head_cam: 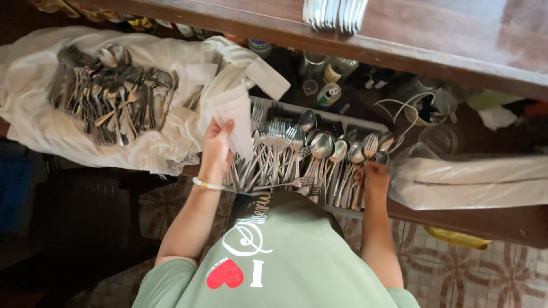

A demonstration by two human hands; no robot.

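Your green shirt fills the foreground; beyond it sits the cutlery tray. Your left hand pinches a white napkin at the tray's left edge, while your right hand grips spoons inside. Left of the tray, a cutlery pile remains unsorted.

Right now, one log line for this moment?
left hand: holds white napkin | right hand: on spoons in cutlery tray | cutlery pile on cloth
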